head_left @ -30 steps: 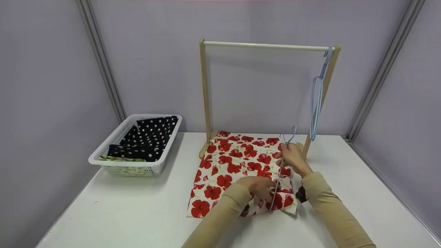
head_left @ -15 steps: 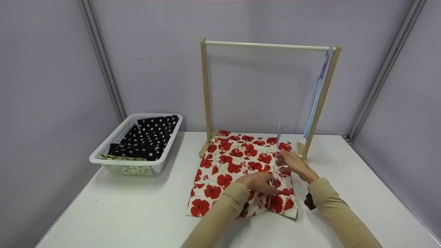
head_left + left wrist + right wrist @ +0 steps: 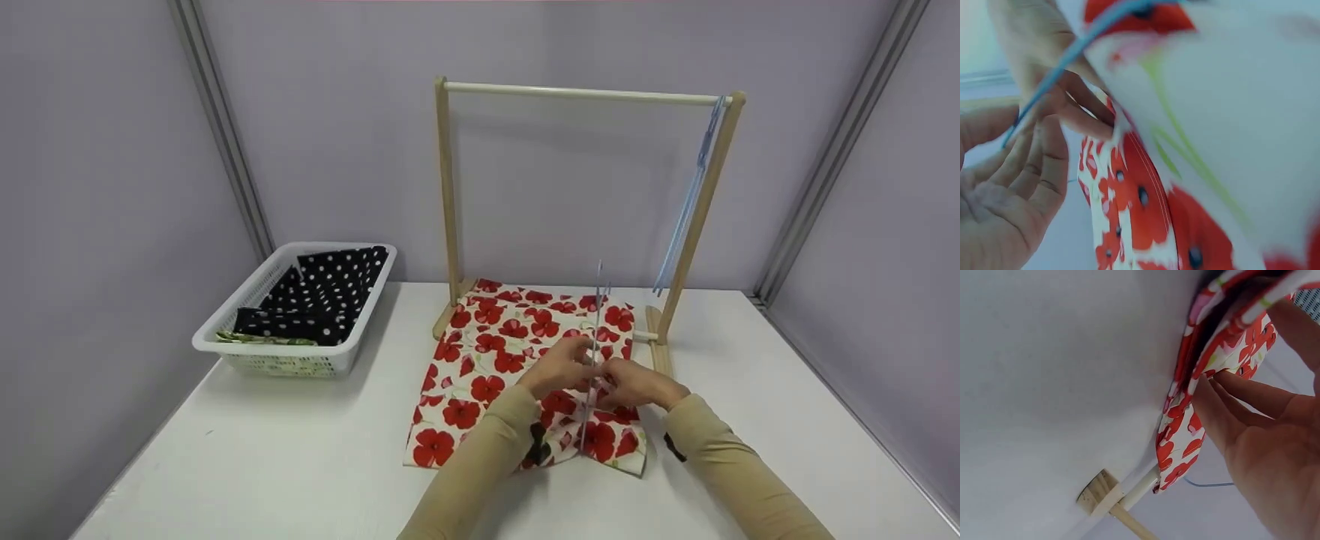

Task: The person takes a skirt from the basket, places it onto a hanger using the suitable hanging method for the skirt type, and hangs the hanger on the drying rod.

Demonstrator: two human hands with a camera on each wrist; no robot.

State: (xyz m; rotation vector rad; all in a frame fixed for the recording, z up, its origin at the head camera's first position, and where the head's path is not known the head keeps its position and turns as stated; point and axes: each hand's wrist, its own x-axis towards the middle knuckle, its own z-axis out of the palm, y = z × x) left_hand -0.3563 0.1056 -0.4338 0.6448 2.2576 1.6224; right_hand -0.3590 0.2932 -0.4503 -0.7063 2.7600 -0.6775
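A white cloth [image 3: 465,390] printed with red flowers lies spread on the table, its near right part rucked up. A thin light-blue clothes hanger [image 3: 598,300] stands edge-on over its right side. My left hand [image 3: 559,369] holds this hanger; in the left wrist view its blue wire [image 3: 1053,73] passes between thumb and fingers. My right hand [image 3: 634,384] is just right of the hanger, low over the cloth. In the right wrist view, its fingertips [image 3: 1203,385] and thumb are at the edge of the cloth's folded layers, pinching it. The hanger's lower end is partly hidden.
A wooden rack [image 3: 448,187] with a white rail [image 3: 585,93] stands behind the cloth. More blue hangers [image 3: 686,214] hang at its right end. Far left, a white basket [image 3: 292,349] holds black polka-dot fabric [image 3: 322,296]. Walls enclose the table's back and sides.
My right hand has let go of the hanger's upper part and come down to the cloth's edge. My left hand has moved slightly up along the hanger. The hanging hangers have swung.
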